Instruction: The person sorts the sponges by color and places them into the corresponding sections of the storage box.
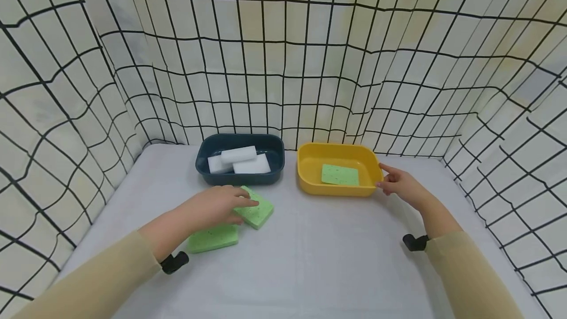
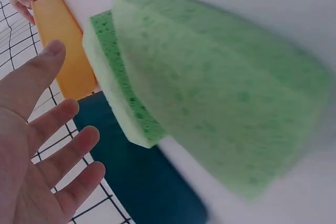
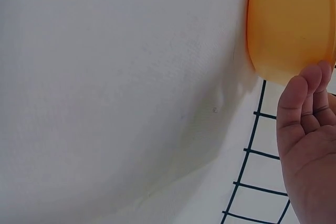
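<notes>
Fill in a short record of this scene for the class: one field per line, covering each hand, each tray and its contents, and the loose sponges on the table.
left hand: fingers straight, resting on a green sponge
right hand: fingers touching the yellow tray's right rim
yellow tray: holds one green sponge piece
dark blue tray: holds white sponge blocks
loose sponges: two green ones; the second green sponge lies nearer the person
surface: white table, grid-patterned cloth behind

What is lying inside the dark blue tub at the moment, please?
The dark blue tub holds three white sponge blocks, loosely stacked. The floor beneath them is covered.
</notes>
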Action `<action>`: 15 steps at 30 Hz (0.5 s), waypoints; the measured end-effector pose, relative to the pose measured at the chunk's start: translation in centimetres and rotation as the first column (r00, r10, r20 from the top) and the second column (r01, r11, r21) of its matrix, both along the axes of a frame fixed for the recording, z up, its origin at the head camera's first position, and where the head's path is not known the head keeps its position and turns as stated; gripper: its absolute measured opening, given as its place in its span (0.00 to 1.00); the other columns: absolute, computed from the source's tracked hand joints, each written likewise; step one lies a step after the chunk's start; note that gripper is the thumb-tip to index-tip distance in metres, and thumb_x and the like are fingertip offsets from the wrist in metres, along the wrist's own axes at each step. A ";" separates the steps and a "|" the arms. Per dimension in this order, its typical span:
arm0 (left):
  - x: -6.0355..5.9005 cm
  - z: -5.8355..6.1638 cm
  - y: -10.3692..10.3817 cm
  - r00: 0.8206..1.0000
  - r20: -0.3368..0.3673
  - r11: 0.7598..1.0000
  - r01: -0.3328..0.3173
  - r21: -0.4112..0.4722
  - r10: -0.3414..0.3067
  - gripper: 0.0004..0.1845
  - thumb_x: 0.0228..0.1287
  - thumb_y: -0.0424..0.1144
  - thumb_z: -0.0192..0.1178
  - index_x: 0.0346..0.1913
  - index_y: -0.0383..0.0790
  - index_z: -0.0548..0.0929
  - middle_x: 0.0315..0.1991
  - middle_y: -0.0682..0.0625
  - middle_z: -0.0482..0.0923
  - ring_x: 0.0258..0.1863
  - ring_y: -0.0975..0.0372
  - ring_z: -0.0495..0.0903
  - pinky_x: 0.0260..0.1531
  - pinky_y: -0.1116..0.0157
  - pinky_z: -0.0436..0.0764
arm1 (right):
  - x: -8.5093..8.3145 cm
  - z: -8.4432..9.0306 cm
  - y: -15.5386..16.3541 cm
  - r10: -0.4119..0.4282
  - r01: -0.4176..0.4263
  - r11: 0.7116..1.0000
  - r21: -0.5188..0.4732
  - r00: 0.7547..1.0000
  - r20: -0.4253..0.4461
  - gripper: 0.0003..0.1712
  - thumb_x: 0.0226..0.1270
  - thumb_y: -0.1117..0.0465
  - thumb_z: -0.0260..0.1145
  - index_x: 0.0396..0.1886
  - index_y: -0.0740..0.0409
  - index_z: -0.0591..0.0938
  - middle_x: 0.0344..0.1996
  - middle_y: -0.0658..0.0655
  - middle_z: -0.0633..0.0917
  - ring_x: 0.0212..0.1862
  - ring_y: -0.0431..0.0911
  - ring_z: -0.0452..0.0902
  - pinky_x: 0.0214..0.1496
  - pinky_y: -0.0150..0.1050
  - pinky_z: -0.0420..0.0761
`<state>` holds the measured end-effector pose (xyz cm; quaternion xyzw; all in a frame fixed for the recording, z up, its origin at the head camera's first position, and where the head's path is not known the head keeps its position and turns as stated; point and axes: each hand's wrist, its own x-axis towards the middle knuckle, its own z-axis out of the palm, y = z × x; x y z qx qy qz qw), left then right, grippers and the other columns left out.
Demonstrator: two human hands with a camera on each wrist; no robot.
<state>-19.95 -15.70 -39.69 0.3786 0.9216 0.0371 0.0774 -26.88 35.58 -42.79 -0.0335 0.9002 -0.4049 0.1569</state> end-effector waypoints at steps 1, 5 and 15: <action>0.3 -0.2 -0.3 1.000 -0.001 1.000 -0.003 -0.003 0.003 0.29 0.61 0.48 0.70 0.66 0.55 0.78 0.60 0.50 0.77 0.59 0.53 0.76 0.59 0.51 0.75 | -0.1 0.0 0.0 0.000 0.000 1.000 0.006 1.000 -0.001 0.47 0.72 0.48 0.64 0.81 0.52 0.50 0.42 0.62 0.78 0.44 0.53 0.75 0.60 0.52 0.70; 1.3 -0.9 -1.6 0.999 0.013 0.999 -0.035 -0.015 0.035 0.28 0.60 0.49 0.71 0.64 0.54 0.80 0.59 0.50 0.78 0.59 0.53 0.76 0.59 0.51 0.75 | -0.2 -0.1 0.0 -0.009 0.009 1.000 0.021 1.000 0.001 0.47 0.72 0.48 0.64 0.81 0.52 0.51 0.43 0.63 0.78 0.44 0.53 0.75 0.62 0.55 0.70; 3.4 -1.1 -4.2 0.986 0.061 0.986 -0.150 -0.065 0.154 0.31 0.55 0.51 0.73 0.63 0.51 0.80 0.60 0.47 0.78 0.60 0.49 0.75 0.59 0.46 0.74 | 0.1 0.2 -0.3 -0.006 0.006 1.000 0.008 1.000 0.014 0.47 0.72 0.48 0.65 0.81 0.52 0.50 0.43 0.63 0.78 0.44 0.53 0.75 0.60 0.54 0.70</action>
